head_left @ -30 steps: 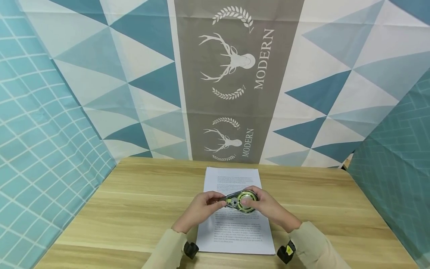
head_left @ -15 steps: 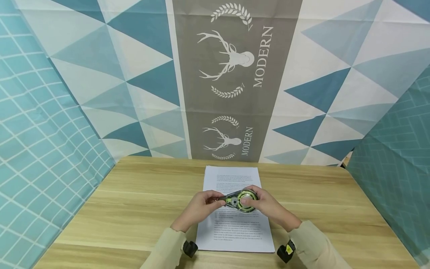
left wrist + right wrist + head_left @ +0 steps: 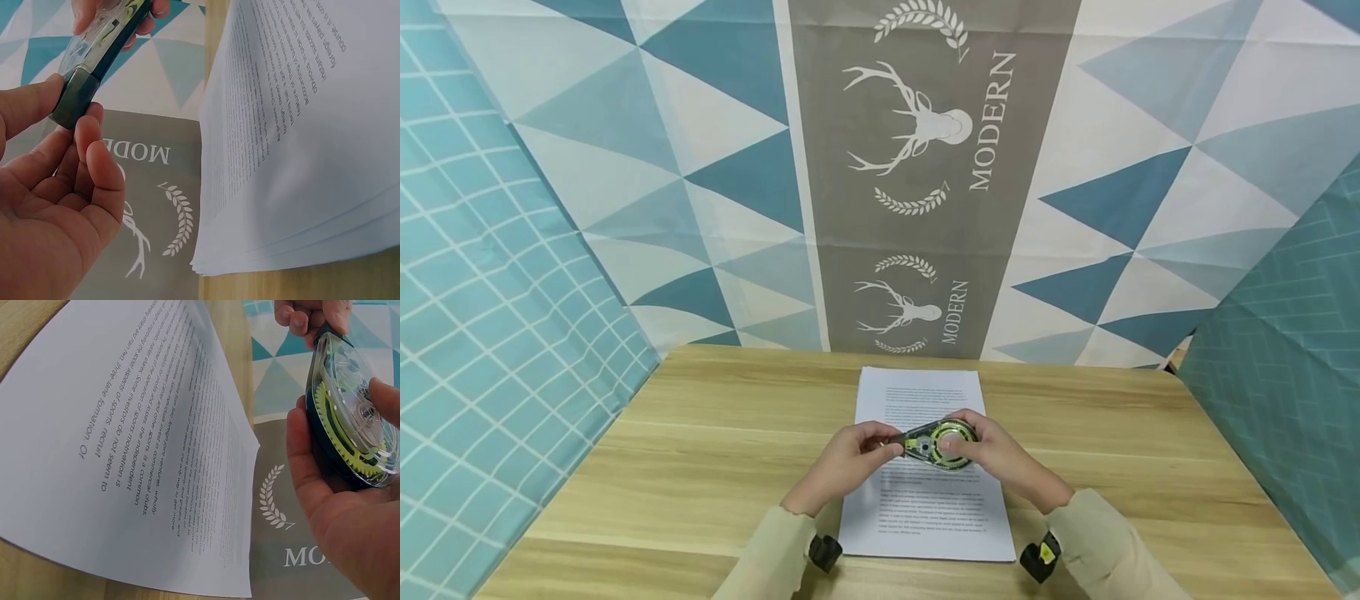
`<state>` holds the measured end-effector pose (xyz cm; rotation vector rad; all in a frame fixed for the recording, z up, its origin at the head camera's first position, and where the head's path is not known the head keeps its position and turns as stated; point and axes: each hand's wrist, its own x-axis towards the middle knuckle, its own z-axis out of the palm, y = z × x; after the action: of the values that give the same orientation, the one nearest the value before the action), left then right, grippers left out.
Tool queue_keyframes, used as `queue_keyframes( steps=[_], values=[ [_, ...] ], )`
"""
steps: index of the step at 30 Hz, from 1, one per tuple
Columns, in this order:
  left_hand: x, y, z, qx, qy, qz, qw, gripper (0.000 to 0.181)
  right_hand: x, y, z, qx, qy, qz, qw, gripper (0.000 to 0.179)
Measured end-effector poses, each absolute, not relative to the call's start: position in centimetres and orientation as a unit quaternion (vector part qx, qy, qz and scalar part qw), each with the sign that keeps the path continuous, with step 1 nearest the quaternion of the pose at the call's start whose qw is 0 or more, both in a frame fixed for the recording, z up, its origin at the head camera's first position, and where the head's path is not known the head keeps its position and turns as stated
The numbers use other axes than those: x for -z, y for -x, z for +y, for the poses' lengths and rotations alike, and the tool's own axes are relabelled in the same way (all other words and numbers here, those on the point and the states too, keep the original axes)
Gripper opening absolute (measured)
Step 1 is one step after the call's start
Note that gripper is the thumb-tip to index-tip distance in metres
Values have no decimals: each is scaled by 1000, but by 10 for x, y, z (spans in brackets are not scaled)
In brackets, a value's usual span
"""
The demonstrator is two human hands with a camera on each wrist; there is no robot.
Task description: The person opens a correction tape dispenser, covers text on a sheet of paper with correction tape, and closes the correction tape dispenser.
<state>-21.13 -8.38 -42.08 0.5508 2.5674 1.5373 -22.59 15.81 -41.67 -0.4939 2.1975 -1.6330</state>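
Observation:
A correction tape (image 3: 925, 447) with a clear case and a yellow-green toothed wheel is held level above the printed sheets. My left hand (image 3: 842, 467) pinches its narrow dark capped end between thumb and fingers. In the left wrist view the dark cap (image 3: 75, 97) sits between thumb and fingertips of the left hand (image 3: 62, 200). The round body rests in my right hand (image 3: 1003, 460), thumb on top and fingers beneath. The right wrist view shows the green wheel (image 3: 331, 431) inside the clear case, gripped by the right hand (image 3: 356, 519).
A stack of printed paper (image 3: 932, 533) lies on the wooden table (image 3: 722, 450) under both hands. Behind the table hangs a patterned cloth (image 3: 910, 167). Black wrist cameras (image 3: 825, 553) are strapped at both sleeves.
Both hands keep the same hold on the correction tape. The head view has shifted slightly; nothing else visibly moves.

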Motion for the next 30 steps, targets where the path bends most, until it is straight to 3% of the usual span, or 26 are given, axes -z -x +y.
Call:
queue_keyframes(
  steps=[14,30],
  values=[
    [422,212,-86,-500,-179,846,50,23,419,228,157,578,180,776,174,42],
    [424,218,-113,-496,-112,860,26,23,418,230,170,580,130,790,152,44]
  ],
)
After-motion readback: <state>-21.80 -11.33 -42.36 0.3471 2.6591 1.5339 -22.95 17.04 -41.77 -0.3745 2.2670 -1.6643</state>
